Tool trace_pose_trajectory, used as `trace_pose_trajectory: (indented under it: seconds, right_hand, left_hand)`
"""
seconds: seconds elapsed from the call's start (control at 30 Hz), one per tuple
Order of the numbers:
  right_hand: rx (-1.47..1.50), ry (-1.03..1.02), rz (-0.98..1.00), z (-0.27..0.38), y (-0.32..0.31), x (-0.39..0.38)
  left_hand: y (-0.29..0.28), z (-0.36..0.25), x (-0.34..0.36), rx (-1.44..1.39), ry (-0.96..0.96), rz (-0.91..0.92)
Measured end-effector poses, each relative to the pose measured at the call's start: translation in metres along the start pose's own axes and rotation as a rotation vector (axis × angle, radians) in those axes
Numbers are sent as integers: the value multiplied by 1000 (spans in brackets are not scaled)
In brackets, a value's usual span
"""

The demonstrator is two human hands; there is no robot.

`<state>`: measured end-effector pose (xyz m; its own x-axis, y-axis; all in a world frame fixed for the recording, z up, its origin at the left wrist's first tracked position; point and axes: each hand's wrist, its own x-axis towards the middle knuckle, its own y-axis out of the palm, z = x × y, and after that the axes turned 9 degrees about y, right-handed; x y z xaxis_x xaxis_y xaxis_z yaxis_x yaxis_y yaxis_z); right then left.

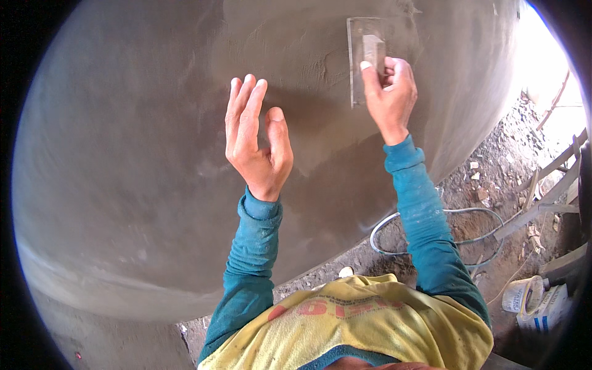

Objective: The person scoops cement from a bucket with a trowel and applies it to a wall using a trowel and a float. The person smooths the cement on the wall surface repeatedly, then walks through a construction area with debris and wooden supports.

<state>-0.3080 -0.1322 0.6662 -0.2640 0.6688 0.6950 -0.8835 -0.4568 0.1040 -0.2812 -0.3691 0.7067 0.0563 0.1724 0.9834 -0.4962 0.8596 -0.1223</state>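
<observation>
Plastered wall (135, 154): a broad grey surface of wet render that fills most of the view and bulges with the lens; its texture is rougher and darker in the upper middle, smoother toward the left and lower edge.

Ground (493, 179): bare earth strewn with rubble and stone chips, seen at the right and along the foot of the wall.

Person's torso: a yellow shirt (370, 320) over teal long sleeves (431, 234), entering from the lower edge.

Hose (431, 216): a pale grey loop lying on the ground, just behind the right sleeve.

Wooden planks (549, 191): several light boards lying slantwise at the right rim.

Bucket (521, 295) and sack (546, 308): a white bucket tipped on its side beside a white sack with blue print, at the lower right, well apart from the wall.

Trowel (365, 58): a flat rectangular steel blade, smeared grey, standing upright with its face against the wall in the upper middle of the view.

Right hand (390, 92): closed about the trowel's handle, fingers curled, thumb stretched up along the blade's back; it presses the tool to the render.

Left hand (256, 139): fully open and holding nothing, fingers straight and together, pointing upward, thumb apart, palm turned toward the right; it is raised in front of the wall, left of and lower than the trowel. Whether it touches the surface cannot be told.
</observation>
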Motion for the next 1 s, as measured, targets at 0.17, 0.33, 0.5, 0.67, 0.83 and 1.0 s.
trace_pose_trajectory:
  seconds: [0.17, 0.33, 0.5, 0.67, 0.83, 1.0]
  right_hand:
    - [34, -20, 13, 27, 16, -17]
    - [-188, -194, -172, 12, 27, 4]
    - [-333, 89, -300, -66, -12, 73]
    - [21, 25, 12, -66, -18, 60]
    - [21, -196, 120, -18, -4, 55]
    - [-21, -355, 89, -3, 15, 70]
  left_hand:
    - [1, -3, 3, 1, -8, -10]
    - [-4, 4, -2, 26, 3, 2]
    - [-9, 4, -3, 50, -33, 52]
    - [-5, 7, -6, 136, -39, 88]
    - [-6, 12, -9, 193, -100, 156]
    - [-8, 15, -3, 167, -103, 142]
